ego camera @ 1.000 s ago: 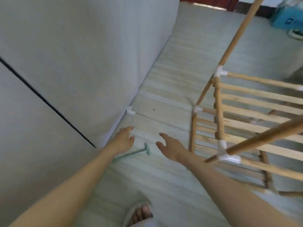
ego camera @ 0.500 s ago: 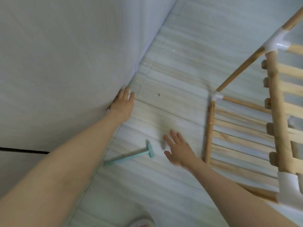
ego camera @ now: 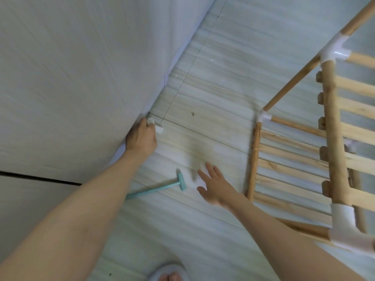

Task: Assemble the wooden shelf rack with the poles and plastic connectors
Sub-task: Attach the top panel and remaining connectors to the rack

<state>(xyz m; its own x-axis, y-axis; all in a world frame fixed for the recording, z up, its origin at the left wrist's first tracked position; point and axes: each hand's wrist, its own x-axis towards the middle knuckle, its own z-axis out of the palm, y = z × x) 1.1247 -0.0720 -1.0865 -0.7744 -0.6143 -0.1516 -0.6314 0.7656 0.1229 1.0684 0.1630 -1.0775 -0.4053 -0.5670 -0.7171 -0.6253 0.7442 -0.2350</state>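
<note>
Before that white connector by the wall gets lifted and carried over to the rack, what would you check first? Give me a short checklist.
1. Left hand has the white connector in its grip: ok, fingers curl round it at the wall's foot.
2. Connector whole and undamaged: cannot tell, mostly hidden by fingers.
3. Right hand free to steady the rack: ok, open above the floor, holding nothing.
4. Teal mallet within reach: ok, lying on the floor between the arms.
5. Rack standing steady: cannot tell.
6. Open socket waiting on the rack: cannot tell from this view.
</note>
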